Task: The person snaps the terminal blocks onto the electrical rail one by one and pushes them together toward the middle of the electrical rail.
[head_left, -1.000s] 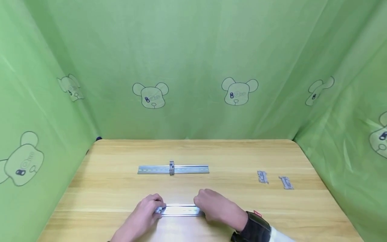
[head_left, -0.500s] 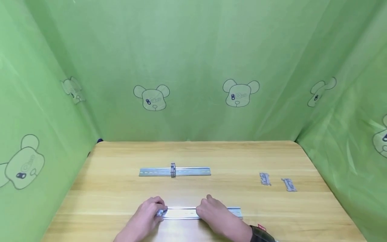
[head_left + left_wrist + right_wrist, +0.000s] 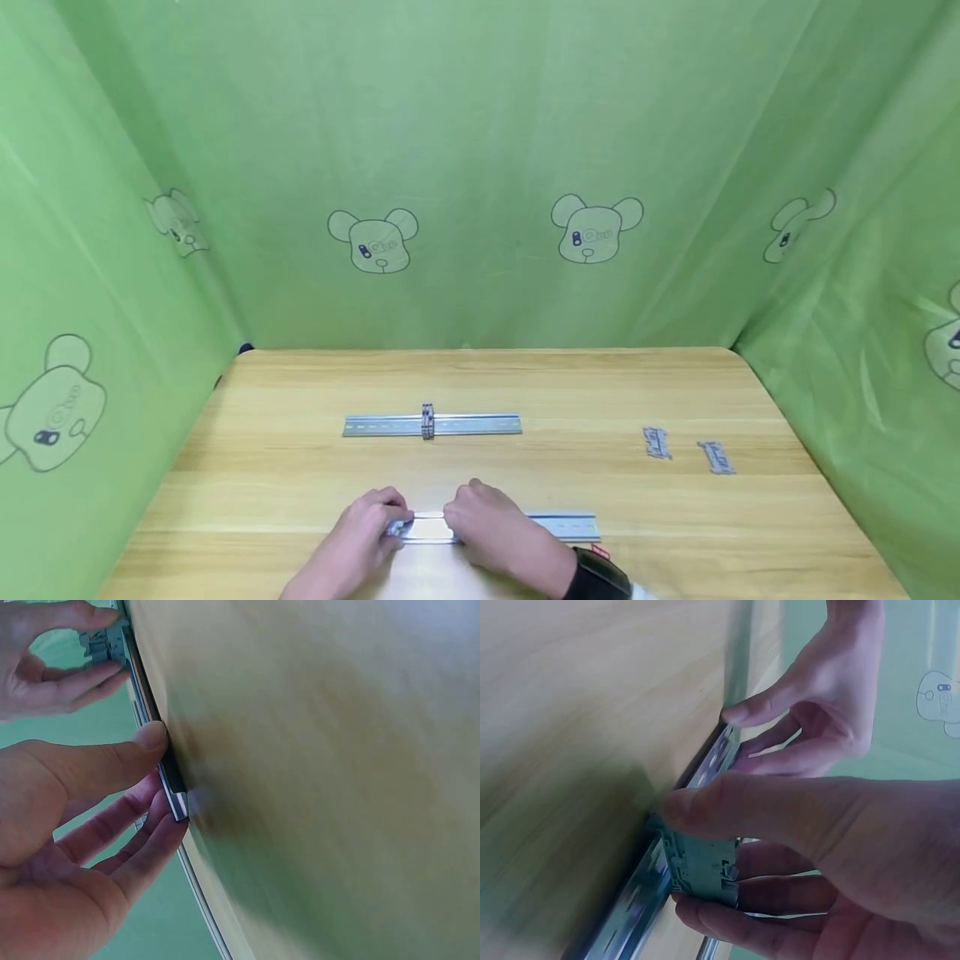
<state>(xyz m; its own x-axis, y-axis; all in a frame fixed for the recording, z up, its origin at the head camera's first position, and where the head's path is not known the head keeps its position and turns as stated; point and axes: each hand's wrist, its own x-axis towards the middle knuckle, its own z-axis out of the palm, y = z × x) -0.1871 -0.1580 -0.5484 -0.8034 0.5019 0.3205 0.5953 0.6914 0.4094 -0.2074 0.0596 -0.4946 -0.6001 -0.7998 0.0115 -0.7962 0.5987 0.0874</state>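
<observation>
A slotted metal DIN rail point(image 3: 564, 527) lies across the near part of the table. My left hand point(image 3: 360, 533) grips its left end between thumb and fingers; the left wrist view shows the thumb on one edge and the fingers on the other. Farther right along the same rail, my right hand point(image 3: 495, 529) pinches a flat grey terminal block point(image 3: 701, 866). In the right wrist view this block stands across the rail, thumb at one end and fingers at the other. Whether it is clipped on I cannot tell. The head view hides it behind the hand.
Behind, a second DIN rail point(image 3: 480, 425) carries a small stack of terminal blocks point(image 3: 427, 422) near its middle. Two loose terminal blocks, one point(image 3: 657, 442) left of the other point(image 3: 717, 457), lie on the right of the wooden table point(image 3: 570, 383). Green curtains point(image 3: 480, 125) surround it.
My right hand has moved left along the near rail, toward my left hand, uncovering the rail's right part. My left hand keeps its hold on the left end.
</observation>
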